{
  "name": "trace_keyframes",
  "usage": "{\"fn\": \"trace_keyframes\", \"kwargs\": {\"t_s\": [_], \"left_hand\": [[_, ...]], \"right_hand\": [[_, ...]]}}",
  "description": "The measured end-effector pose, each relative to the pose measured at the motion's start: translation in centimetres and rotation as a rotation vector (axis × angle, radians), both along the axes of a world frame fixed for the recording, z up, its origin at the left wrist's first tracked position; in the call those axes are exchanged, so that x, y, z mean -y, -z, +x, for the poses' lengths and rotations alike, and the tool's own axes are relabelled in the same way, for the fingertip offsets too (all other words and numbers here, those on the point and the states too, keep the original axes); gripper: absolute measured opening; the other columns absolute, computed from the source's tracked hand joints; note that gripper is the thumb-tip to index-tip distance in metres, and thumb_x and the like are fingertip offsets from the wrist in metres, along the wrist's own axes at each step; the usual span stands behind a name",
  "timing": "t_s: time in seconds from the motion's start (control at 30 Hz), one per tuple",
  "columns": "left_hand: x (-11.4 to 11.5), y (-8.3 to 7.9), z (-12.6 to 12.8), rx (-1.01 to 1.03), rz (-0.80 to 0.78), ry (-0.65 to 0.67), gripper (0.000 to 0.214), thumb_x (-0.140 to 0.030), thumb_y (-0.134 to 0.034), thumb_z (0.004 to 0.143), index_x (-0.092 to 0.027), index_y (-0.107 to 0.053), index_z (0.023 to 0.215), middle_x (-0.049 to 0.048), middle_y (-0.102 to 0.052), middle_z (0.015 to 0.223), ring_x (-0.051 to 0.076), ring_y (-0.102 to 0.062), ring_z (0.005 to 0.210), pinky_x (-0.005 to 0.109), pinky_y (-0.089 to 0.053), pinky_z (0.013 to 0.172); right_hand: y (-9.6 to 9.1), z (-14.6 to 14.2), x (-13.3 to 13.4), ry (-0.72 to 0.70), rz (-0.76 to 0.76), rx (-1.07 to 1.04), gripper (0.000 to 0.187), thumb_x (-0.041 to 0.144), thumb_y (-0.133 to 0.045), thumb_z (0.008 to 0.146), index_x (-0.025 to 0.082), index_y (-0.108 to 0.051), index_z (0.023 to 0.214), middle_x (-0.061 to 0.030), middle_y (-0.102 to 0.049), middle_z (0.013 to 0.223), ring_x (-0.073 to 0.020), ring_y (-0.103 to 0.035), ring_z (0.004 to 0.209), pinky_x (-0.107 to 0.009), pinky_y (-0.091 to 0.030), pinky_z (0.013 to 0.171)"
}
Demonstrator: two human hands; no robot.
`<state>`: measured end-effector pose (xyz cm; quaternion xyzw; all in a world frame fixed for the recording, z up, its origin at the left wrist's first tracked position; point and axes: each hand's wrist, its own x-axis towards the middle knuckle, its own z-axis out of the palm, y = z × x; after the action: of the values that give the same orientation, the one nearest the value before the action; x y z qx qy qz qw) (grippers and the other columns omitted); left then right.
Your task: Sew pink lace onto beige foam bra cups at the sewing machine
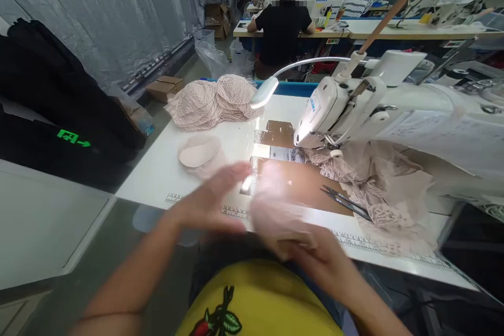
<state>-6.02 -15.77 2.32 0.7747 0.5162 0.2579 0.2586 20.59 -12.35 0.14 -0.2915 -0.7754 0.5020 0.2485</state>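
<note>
My left hand (202, 205) is over the table's front edge, thumb and fingers spread, with nothing in it. My right hand (321, 257) is closed on a sheer pale pink fabric piece (275, 202), which is smeared by motion and stands up over the front edge. A ring-shaped roll of pale pink sheer material (214, 155) lies just beyond my left hand. Right of the fabric piece, dark scissors (346, 202) rest partly on the brown plate (299, 184). Pink lace and mesh fabric (381, 189) is bunched under and beside the sewing machine (326, 107).
A pile of pink lace cup-shaped pieces (216, 102) stands at the table's far left. A lamp (264, 93) on a bent neck hangs over the table (151, 168), whose front edge bears ruler marks. Behind it, a person in black (281, 31) sits at another table.
</note>
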Motion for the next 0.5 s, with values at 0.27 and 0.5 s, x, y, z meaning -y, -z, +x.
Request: {"fn": "trace_keyframes", "kwargs": {"t_s": [0.27,0.5], "left_hand": [[1.6,2.4,0.4,0.142,-0.218,-0.306,0.031,-0.02,-0.056,0.078,-0.021,-0.066,0.108,0.0028,-0.068,0.09,0.018,-0.061,0.078,0.026,-0.048,0.068],[2.3,2.0,3.5,0.804,-0.487,0.138,0.06,-0.051,-0.053,0.086,-0.023,-0.045,0.138,0.0101,-0.067,0.101,0.024,-0.065,0.089,0.036,-0.052,0.079]], "right_hand": [[-1.3,1.1,-0.1,0.385,0.41,-0.109,0.014,0.012,-0.063,0.073,0.023,-0.057,0.079,0.0005,-0.064,0.078,-0.0136,-0.059,0.066,-0.022,-0.045,0.058],[0.3,-0.5,-1.2,0.177,-0.194,-0.076,0.016,0.036,-0.062,0.081,0.02,-0.063,0.08,-0.0015,-0.064,0.074,-0.0158,-0.059,0.066,-0.026,-0.046,0.059]]}}
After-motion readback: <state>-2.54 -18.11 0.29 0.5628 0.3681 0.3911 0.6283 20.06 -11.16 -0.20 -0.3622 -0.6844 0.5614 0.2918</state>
